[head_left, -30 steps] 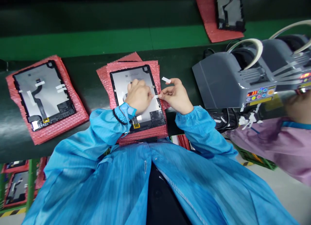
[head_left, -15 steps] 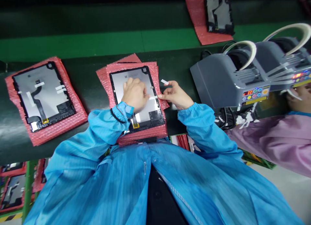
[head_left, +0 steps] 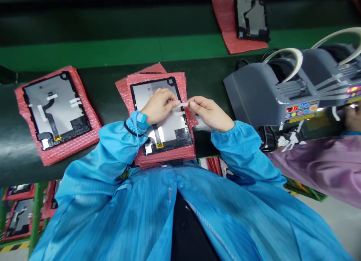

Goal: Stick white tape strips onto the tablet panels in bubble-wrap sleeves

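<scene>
A short strip of white tape [head_left: 183,104] is stretched between my two hands, above the right edge of a tablet screen panel [head_left: 169,131]. My left hand [head_left: 160,105] pinches one end of the strip, its wrist over the panel. Thumb and forefinger of my right hand [head_left: 210,111] are closed on the other end, just off the panel's right side. The panel has a silver back, a black frame and a dark ribbon cable with a yellow-edged end. It lies on a stack of pink bubble wrap [head_left: 158,161]. My left hand hides part of the panel's middle.
At left, another taped panel [head_left: 63,114] rests on pink bubble wrap. Grey tape dispensers [head_left: 262,97] stand at right, beside a co-worker's purple sleeve [head_left: 318,159]. A further panel [head_left: 251,18] lies at the back. Below the bench edge, racks hold more panels [head_left: 21,218].
My right hand's loose strip has come down to my left hand, which has shifted from pressing on the panel to pinching the strip's other end. The view has shifted slightly.
</scene>
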A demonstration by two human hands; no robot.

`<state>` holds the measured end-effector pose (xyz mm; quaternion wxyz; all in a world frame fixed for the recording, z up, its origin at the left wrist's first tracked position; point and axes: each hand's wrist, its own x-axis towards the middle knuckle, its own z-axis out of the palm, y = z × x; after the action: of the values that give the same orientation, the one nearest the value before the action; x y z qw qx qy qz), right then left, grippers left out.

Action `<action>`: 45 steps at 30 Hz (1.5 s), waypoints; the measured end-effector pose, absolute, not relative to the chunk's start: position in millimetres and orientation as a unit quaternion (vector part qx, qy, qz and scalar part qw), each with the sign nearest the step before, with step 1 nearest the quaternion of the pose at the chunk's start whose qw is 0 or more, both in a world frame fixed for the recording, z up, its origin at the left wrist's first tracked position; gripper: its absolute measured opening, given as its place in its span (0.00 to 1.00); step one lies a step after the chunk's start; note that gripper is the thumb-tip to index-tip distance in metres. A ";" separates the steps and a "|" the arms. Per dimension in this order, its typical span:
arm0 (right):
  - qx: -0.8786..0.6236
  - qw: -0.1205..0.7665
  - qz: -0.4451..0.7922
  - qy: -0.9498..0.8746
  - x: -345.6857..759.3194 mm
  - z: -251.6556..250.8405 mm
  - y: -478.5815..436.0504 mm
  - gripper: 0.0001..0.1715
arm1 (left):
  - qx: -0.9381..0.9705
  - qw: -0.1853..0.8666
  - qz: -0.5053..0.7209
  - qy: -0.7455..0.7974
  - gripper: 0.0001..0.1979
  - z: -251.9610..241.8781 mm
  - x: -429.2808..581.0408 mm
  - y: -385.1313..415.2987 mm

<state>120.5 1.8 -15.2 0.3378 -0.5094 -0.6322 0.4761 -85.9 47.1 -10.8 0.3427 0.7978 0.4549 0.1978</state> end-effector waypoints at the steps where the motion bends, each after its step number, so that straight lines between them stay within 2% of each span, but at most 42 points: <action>1: -0.525 0.338 0.466 -0.627 122.4 -17.3 2.6 0.39 | 0.795 0.346 0.194 0.458 0.09 -12.0 -86.2 47.4; 4: -0.555 0.349 0.449 -0.607 125.1 -22.9 7.5 0.35 | 0.789 0.357 0.182 0.466 0.08 -13.8 -87.0 48.7; 8: -0.548 0.343 0.458 -0.610 118.5 -28.7 15.8 0.25 | 0.789 0.352 0.167 0.474 0.09 -14.9 -86.2 49.1; 17: -0.590 0.256 0.391 -0.659 107.2 -29.7 20.6 0.10 | 0.799 0.245 0.120 0.536 0.10 -22.9 -74.4 38.4; 25: -0.617 0.231 0.399 -0.638 105.7 -30.8 20.7 0.10 | 0.813 0.226 0.118 0.523 0.10 -30.2 -75.2 35.2; 27: -0.629 0.242 0.427 -0.602 108.4 -37.2 22.3 0.15 | 0.815 0.221 0.123 0.522 0.10 -31.2 -73.7 34.5; 30: -0.633 0.271 0.508 -0.517 113.7 -46.8 23.6 0.29 | 0.811 0.220 0.135 0.526 0.07 -27.5 -73.2 35.4; 32: -0.621 0.292 0.552 -0.473 116.2 -50.0 23.0 0.33 | 0.800 0.219 0.146 0.539 0.11 -20.7 -81.3 36.5; 34: -0.617 0.334 0.545 -0.459 116.6 -50.1 22.0 0.29 | 0.781 0.210 0.169 0.564 0.14 -12.9 -101.0 35.3; 37: -0.638 0.377 0.463 -0.487 112.2 -46.6 22.5 0.17 | 0.719 0.172 0.211 0.640 0.14 -8.0 -145.8 24.3; 39: -0.660 0.336 0.416 -0.527 106.8 -43.2 24.9 0.11 | 0.664 0.180 0.215 0.693 0.16 -12.4 -171.6 11.0; 42: -0.682 0.255 0.366 -0.580 97.8 -36.8 27.3 0.11 | 0.612 0.249 0.202 0.723 0.15 -25.8 -186.0 -8.7; 45: -0.679 0.289 0.278 -0.615 90.6 -32.1 24.1 0.10 | 0.592 0.276 0.228 0.722 0.11 -37.8 -178.9 -17.6</action>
<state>90.6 24.1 -32.1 0.2889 -0.6790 -0.6151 0.2777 -178.9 -17.6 -37.8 0.2755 0.5918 0.7223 0.2284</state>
